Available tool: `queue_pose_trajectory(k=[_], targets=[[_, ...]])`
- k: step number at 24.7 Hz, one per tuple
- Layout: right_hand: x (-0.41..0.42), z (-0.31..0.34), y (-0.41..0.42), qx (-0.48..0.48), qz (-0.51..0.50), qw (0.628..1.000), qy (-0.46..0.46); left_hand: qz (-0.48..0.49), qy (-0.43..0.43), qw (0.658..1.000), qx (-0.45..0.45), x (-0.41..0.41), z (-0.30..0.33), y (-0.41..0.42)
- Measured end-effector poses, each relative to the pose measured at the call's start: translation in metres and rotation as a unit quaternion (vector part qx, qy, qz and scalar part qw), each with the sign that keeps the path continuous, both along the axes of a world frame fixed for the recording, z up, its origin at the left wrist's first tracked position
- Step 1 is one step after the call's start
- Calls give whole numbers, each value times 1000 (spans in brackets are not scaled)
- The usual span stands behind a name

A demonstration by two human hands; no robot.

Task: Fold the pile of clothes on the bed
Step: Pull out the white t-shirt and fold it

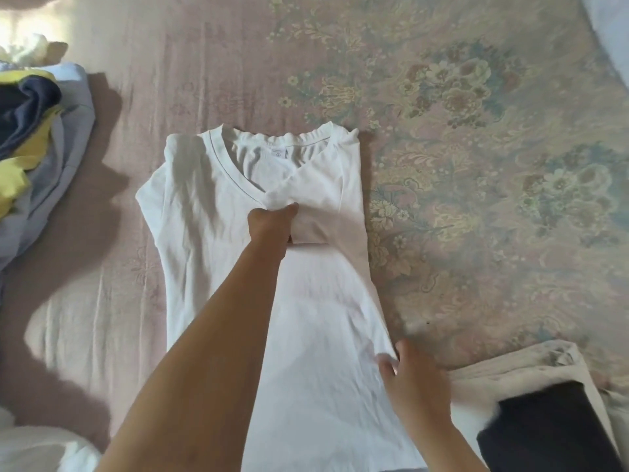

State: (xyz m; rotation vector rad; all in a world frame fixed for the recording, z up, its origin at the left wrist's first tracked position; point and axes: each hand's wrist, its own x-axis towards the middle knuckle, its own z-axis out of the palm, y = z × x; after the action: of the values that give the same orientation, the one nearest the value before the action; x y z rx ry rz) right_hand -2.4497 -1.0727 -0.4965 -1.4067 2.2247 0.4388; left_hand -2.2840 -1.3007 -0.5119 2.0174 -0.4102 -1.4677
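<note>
Left hand (272, 221): reached out over the middle of the garment, fingers closed in a pinch on the cloth just below the point of the V-neck. Right hand (413, 379): lower down at the garment's right edge, fingers loosely spread, fingertips on the fabric near the hem side. White V-neck T-shirt (211, 212): lying flat on the bed, collar away from the person, right sleeve and side folded in over the chest, left sleeve lying out flat. Bedspread (459, 165): pink with a floral pattern, wrinkled. Pile of unfolded clothes (37, 137): at the left edge of the bed, well apart from the shirt, showing pale blue, yellow and navy pieces. Folded cream garment (510, 373) with a black garment (544, 434) on it: at lower right, just beside the right hand.
</note>
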Motion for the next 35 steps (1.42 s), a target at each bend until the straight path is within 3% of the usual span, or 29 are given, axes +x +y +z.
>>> queue_pose_trajectory(k=[4, 7, 9, 13, 16, 20, 23, 26, 29, 31, 35], targets=[[18, 13, 28, -136, 95, 986, -3, -78, -70, 989, -107, 9, 8, -8], [59, 13, 66, -179, 123, 976, 24, -86, -66, 992, -64, 15, 2, 3], [72, 5, 94, -193, 153, 968, 43, -136, -94, 985, -45, 17, -2, 8], [83, -1, 114, -207, 128, 970, -1, -110, -144, 973, -140, 21, 2, 0], [86, -3, 119, -230, 130, 964, -36, -159, -230, 954, -112, 34, -6, 1], [82, 0, 123, -225, 143, 961, -72, -174, -267, 943, -92, 30, -4, 17], [79, 9, 120, -140, 106, 973, -149, -153, -230, 958, -76, 10, 0, 68], [72, 11, 127, -116, 42, 965, -233, -272, -140, 952, -11, -6, 1, 145], [53, 6, 140, -149, -24, 965, -217, -339, -117, 933, 17, -11, 5, 205], [41, 0, 150, -145, -72, 967, -194, -335, -106, 936, 24, -9, 9, 234], [26, -3, 149, -162, -73, 949, -259, -299, -67, 951, 49, 3, 12, 274]])
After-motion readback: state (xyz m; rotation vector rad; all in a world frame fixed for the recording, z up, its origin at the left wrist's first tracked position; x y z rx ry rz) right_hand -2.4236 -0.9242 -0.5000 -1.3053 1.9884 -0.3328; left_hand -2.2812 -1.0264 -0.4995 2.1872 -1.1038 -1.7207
